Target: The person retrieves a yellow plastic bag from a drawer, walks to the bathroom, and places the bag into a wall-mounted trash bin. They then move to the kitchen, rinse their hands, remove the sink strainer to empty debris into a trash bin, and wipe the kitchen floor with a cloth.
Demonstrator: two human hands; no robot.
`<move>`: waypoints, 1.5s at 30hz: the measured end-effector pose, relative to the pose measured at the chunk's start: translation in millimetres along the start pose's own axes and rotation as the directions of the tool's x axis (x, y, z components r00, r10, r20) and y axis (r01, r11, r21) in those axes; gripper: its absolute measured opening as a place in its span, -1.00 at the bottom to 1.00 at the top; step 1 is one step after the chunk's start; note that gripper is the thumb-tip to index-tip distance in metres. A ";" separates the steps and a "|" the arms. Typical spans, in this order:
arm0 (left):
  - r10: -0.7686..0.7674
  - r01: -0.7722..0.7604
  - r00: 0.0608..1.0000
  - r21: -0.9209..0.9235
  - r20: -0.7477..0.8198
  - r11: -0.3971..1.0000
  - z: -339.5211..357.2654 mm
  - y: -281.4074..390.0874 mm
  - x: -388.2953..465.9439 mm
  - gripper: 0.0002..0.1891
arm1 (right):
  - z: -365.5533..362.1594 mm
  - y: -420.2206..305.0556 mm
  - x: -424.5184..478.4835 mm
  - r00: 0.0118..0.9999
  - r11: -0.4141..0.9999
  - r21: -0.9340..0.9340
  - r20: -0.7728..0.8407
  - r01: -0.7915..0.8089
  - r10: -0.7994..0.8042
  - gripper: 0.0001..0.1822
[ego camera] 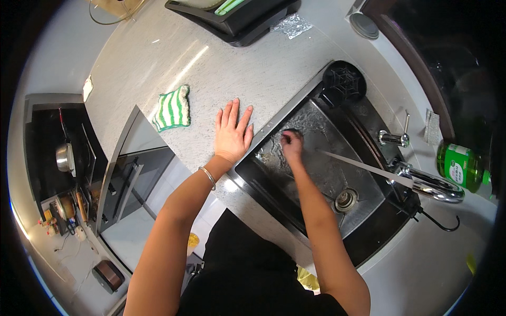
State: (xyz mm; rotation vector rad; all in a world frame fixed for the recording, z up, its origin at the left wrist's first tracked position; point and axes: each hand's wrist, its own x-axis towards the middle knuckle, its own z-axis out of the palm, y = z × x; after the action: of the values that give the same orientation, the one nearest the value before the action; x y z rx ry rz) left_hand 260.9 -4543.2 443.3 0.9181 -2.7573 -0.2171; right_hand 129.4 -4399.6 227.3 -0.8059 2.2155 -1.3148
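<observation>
My left hand [232, 136] lies flat on the speckled counter [221, 67], fingers spread, beside the sink's near-left rim. A silver bangle [207, 177] circles that wrist. My right hand [292, 148] is down inside the dark sink basin [324, 173], its fingers curled and blurred. Something dark shows at those fingers, but whether they grip it is unclear. Water runs from the chrome faucet [435, 185] in a slanting stream [367, 169] into the basin, and the wet floor around my right hand ripples. The metal drain [346, 200] shows near my right forearm.
A green-and-white striped sponge cloth [173, 108] lies left of my left hand. A round black holder [344, 82] sits at the sink's far corner. Behind the faucet stands a green dish-soap bottle [460, 166]. A black rack [237, 23] is at the back; a hob [59, 150] is leftward.
</observation>
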 end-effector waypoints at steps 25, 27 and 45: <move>-0.008 0.008 1.000 0.010 -0.010 1.000 6.8 -5.6 -2.8 -0.50 | -70.0 -41.6 -67.6 0.806 0.812 -0.399 0.575 0.425 -0.139 -0.79; 0.009 -0.008 0.999 0.026 -0.033 1.000 6.2 -3.2 -2.1 -0.51 | -21.9 -40.8 -66.3 0.795 0.827 -0.352 0.582 0.437 -0.173 -0.79; 0.066 -0.059 0.994 0.079 -0.084 0.995 12.1 -2.8 -3.5 -0.53 | -252.7 113.9 -262.5 0.684 0.733 -0.504 0.329 -0.456 0.651 -0.93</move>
State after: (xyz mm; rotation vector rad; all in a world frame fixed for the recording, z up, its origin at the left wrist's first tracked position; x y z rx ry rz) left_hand 262.1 -4542.5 430.6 0.8367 -2.7254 -0.0602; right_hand 134.0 -4019.3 259.8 -0.4274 2.0565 -0.3142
